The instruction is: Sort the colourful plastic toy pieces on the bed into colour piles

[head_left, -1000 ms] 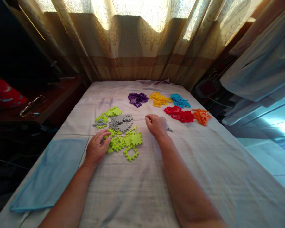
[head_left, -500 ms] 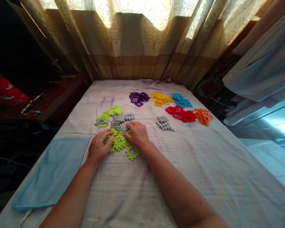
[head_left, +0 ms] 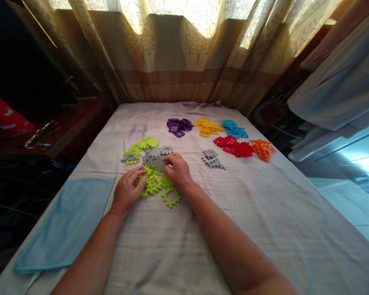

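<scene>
Pile of grey pieces point(head_left: 155, 159) is lying forward-left of your half-curled right hand point(head_left: 178, 173), the nearer one; can't tell if it's gripping any. Your loosely open left hand point(head_left: 126, 191) is touching lime pieces point(head_left: 153, 185).

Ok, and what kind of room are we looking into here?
Probably a room in a home: a patterned curtain hangs over the window, a pale sheet covers the work surface, and garments hang at the right.

right hand point(head_left: 176, 170) at grey pieces point(head_left: 155, 157) | left hand point(head_left: 129, 189) by green pieces point(head_left: 153, 184)
</scene>
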`<act>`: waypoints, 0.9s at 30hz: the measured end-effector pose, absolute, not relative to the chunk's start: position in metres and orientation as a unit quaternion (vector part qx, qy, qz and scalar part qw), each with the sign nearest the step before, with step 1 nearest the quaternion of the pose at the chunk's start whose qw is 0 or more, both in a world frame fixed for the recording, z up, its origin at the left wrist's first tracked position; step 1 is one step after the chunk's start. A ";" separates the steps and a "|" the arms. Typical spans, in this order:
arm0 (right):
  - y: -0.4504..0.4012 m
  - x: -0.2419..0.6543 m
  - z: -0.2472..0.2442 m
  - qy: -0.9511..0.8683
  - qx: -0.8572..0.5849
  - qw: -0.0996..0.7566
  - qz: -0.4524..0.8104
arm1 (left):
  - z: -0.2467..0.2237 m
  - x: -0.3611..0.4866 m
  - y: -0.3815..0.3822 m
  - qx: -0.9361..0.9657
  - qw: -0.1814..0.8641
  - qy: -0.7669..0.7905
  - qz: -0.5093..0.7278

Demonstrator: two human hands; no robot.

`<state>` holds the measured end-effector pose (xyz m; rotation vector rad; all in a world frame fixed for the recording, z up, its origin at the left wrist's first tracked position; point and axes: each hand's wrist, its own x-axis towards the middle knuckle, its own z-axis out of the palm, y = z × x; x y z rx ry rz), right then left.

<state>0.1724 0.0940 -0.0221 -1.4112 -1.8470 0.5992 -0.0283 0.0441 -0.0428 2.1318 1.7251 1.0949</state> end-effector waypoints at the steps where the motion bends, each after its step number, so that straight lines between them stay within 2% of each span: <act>1: 0.097 0.176 -0.021 -0.709 -0.547 0.374 0.241 | -0.043 -0.028 0.044 0.719 0.095 0.582 0.368; 6: 0.116 0.231 -0.004 -0.648 -0.607 0.378 0.264 | -0.044 -0.029 0.044 0.719 0.097 0.584 0.364; 9: 0.120 0.278 0.007 -0.599 -0.653 0.350 0.303 | -0.044 -0.029 0.044 0.719 0.096 0.584 0.365; 13: 0.116 0.318 0.011 -0.551 -0.711 0.324 0.293 | -0.043 -0.029 0.045 0.720 0.094 0.583 0.365; 18: 0.112 0.325 0.009 -0.557 -0.741 0.261 0.269 | -0.043 -0.029 0.044 0.721 0.090 0.583 0.364; 23: 0.111 0.324 0.016 -0.573 -0.776 0.181 0.194 | -0.043 -0.030 0.044 0.723 0.090 0.580 0.365; 27: 0.110 0.311 0.025 -0.595 -0.775 0.149 0.150 | -0.043 -0.029 0.044 0.722 0.089 0.578 0.370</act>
